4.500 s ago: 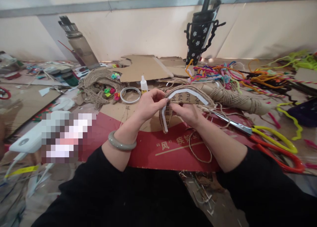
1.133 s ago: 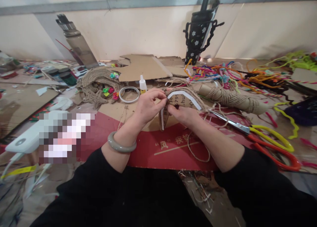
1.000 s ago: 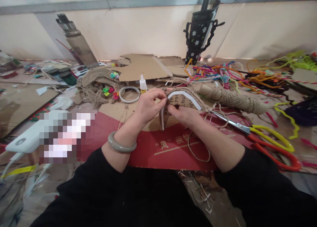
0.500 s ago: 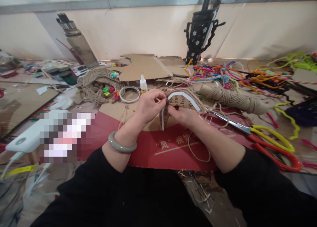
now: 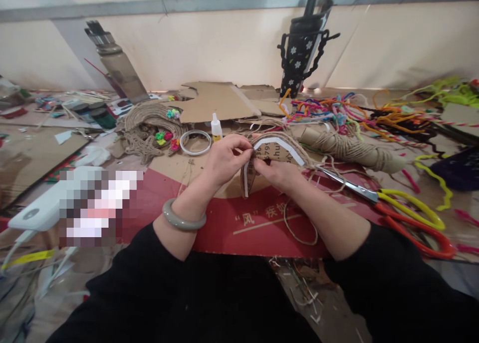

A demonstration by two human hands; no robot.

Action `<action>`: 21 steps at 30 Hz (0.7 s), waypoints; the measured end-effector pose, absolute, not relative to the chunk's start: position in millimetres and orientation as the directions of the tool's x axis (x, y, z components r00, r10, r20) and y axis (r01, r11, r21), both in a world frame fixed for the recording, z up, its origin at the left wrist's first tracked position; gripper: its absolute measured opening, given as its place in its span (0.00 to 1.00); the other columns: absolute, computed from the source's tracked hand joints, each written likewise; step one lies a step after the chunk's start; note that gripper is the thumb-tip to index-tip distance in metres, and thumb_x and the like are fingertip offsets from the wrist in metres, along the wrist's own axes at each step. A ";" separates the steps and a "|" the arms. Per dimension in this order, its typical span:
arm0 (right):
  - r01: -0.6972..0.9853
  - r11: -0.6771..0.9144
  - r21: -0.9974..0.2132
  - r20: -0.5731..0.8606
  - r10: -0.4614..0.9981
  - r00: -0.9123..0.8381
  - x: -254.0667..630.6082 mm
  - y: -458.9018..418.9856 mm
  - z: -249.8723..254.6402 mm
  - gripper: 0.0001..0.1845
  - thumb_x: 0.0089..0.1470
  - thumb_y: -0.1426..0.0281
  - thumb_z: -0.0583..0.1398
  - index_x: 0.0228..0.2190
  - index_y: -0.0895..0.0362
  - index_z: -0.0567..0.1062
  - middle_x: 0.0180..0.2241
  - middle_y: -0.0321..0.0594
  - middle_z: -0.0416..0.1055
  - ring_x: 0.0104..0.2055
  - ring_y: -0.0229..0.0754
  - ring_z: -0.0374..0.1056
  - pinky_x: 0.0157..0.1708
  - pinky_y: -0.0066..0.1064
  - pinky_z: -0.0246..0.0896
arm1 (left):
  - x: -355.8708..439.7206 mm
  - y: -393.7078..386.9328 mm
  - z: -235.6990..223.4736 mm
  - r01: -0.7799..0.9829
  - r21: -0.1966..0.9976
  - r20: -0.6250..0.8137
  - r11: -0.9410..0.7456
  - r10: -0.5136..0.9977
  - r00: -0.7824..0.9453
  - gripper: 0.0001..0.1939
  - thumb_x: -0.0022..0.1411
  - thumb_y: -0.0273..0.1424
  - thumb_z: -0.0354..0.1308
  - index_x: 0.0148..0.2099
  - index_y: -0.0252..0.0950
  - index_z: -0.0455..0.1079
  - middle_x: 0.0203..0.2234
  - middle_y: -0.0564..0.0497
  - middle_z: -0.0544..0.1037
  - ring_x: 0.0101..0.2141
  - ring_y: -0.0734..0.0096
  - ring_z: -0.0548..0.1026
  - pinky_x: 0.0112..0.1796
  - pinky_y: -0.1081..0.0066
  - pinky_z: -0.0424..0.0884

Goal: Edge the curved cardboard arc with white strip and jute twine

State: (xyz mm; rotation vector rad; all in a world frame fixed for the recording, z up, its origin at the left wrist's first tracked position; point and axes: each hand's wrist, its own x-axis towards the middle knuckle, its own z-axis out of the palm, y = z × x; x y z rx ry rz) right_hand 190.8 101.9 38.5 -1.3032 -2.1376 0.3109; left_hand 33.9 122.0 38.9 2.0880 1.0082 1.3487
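Observation:
My left hand (image 5: 229, 157), with a grey bangle on its wrist, is closed in a pinch at the edge of a curved cardboard piece (image 5: 275, 154). My right hand (image 5: 277, 174) grips the same piece from the right, its thumb near the left fingertips. White tape strips (image 5: 277, 141) follow the cardboard's arched edge, and brown twine (image 5: 297, 144) runs along its outer side. What lies exactly between the fingertips is hidden. Beneath both hands is a red and brown cardboard sheet (image 5: 219, 230), where a loose twine loop (image 5: 286, 223) hangs down.
Scissors (image 5: 350, 185) with yellow and red handles lie right, beside a twine-wound tube (image 5: 352, 149). Beyond my hands are a glue bottle (image 5: 216, 128), a tape roll (image 5: 195, 152) and a twine-covered starfish (image 5: 144, 146). Two drinking bottles, a black tumbler (image 5: 297, 53) and a grey one (image 5: 121, 68), stand behind.
The cardboard piece has tilted very slightly in my fingers. Both hands keep almost the same place and hold.

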 end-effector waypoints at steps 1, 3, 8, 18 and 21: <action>0.722 0.492 -0.487 0.375 0.864 -0.335 191.0 101.9 38.2 0.18 0.55 0.61 0.47 0.35 0.49 0.75 0.36 0.40 0.77 0.51 0.52 0.68 0.54 0.45 0.62 | 34.1 121.8 39.0 0.336 0.701 0.576 -0.629 0.777 0.254 0.03 0.51 0.24 0.59 0.27 0.34 0.73 0.30 0.48 0.79 0.33 0.72 0.76 0.32 0.73 0.73; 0.710 0.509 -0.487 0.375 0.856 -0.356 191.1 101.9 37.5 0.19 0.54 0.62 0.46 0.37 0.48 0.75 0.37 0.40 0.77 0.52 0.51 0.67 0.54 0.45 0.62 | 34.3 121.2 39.2 0.342 0.694 0.578 -0.634 0.773 0.260 0.03 0.51 0.23 0.58 0.27 0.34 0.73 0.31 0.48 0.80 0.33 0.72 0.76 0.33 0.73 0.74; 0.690 0.523 -0.500 0.392 0.847 -0.358 189.3 101.3 37.3 0.21 0.55 0.62 0.46 0.43 0.48 0.74 0.42 0.40 0.76 0.54 0.51 0.66 0.54 0.45 0.62 | 34.9 120.0 38.5 0.372 0.671 0.589 -0.642 0.766 0.260 0.04 0.51 0.22 0.58 0.27 0.34 0.72 0.32 0.47 0.80 0.34 0.72 0.76 0.31 0.74 0.73; 0.676 0.532 -0.510 0.395 0.843 -0.366 187.4 100.3 39.4 0.22 0.56 0.61 0.45 0.43 0.48 0.74 0.41 0.40 0.77 0.53 0.50 0.67 0.52 0.46 0.63 | 36.0 117.9 38.8 0.417 0.646 0.600 -0.639 0.763 0.240 0.05 0.49 0.20 0.58 0.25 0.35 0.71 0.32 0.49 0.79 0.34 0.72 0.76 0.36 0.70 0.73; 0.680 0.532 -0.505 0.394 0.843 -0.367 187.6 100.4 39.2 0.22 0.57 0.60 0.45 0.42 0.47 0.75 0.41 0.40 0.77 0.51 0.51 0.68 0.52 0.47 0.63 | 35.9 118.1 39.5 0.414 0.653 0.602 -0.634 0.767 0.224 0.06 0.48 0.20 0.58 0.25 0.35 0.71 0.31 0.49 0.79 0.34 0.72 0.76 0.37 0.70 0.73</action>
